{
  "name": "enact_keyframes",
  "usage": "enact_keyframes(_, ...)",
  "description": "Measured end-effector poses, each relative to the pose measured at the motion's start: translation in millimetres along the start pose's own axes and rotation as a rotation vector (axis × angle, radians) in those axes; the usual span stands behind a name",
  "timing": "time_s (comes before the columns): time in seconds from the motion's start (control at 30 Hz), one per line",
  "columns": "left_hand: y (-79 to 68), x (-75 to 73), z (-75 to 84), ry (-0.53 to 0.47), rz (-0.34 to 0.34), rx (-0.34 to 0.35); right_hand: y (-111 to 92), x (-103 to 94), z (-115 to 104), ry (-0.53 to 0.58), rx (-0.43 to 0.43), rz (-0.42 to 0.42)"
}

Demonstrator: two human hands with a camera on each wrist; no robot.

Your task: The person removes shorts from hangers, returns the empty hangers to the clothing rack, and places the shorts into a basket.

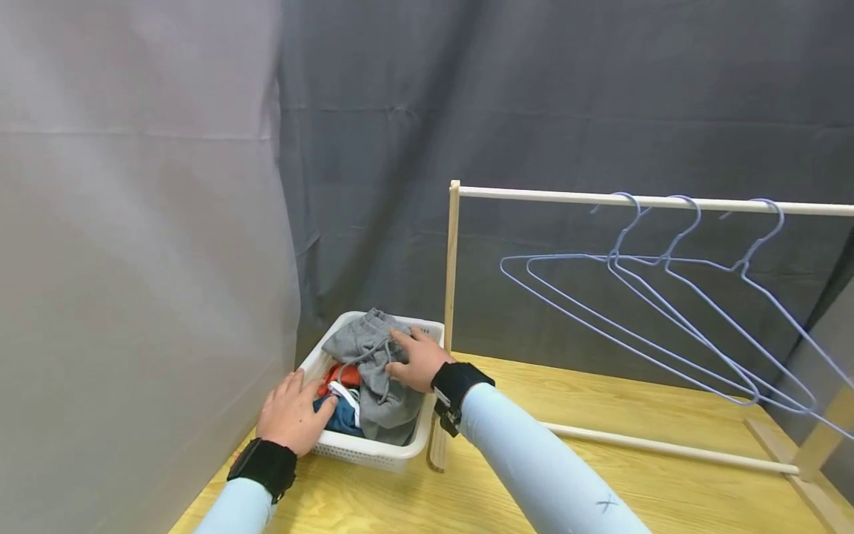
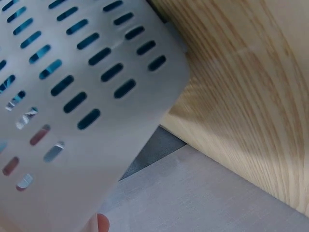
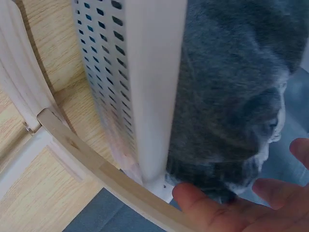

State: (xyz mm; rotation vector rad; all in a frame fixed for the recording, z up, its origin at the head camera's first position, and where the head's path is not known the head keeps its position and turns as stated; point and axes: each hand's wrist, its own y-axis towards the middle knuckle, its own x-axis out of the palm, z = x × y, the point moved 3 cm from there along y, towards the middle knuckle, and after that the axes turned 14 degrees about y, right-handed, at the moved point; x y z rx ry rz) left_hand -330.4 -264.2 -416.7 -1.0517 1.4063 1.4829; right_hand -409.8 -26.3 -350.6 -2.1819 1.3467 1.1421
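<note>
A white plastic basket (image 1: 363, 446) stands on the table, filled with clothes. My left hand (image 1: 292, 415) holds the basket's left rim near the front corner, thumb on the inner side; in the left wrist view one fingertip (image 2: 103, 223) shows past the perforated wall. On top of the clothes lies a grey garment (image 1: 394, 404) with a drawstring waist. My right hand (image 1: 420, 361) rests on its right side, fingers spread and loosely bent. Red cloth (image 1: 345, 376) and blue cloth (image 1: 342, 420) with white trim lie beside it.
Right of the basket stands a wooden rack with a white rail (image 1: 534, 194). Three lavender wire hangers (image 1: 614, 256) hang from it. The rack's upright (image 1: 451, 274) is close to the basket's right side. A pale curtain (image 1: 147, 297) borders the left.
</note>
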Motion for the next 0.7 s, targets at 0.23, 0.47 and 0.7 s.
enact_keyframes(0.23, 0.2, -0.7, -2.3, -0.008, -0.040, 0.002, -19, -13.7, -9, 0.037, -0.042, -0.022)
enact_keyframes(0.47, 5.8, -1.2, -10.7, -0.028, 0.001, 0.024, -41, -23.7, -12, 0.038, -0.126, -0.021)
enact_keyframes(0.7, -1.7, -6.6, -12.9, -0.043, 0.091, 0.039, -68, -30.6, 5, 0.031, -0.137, 0.026)
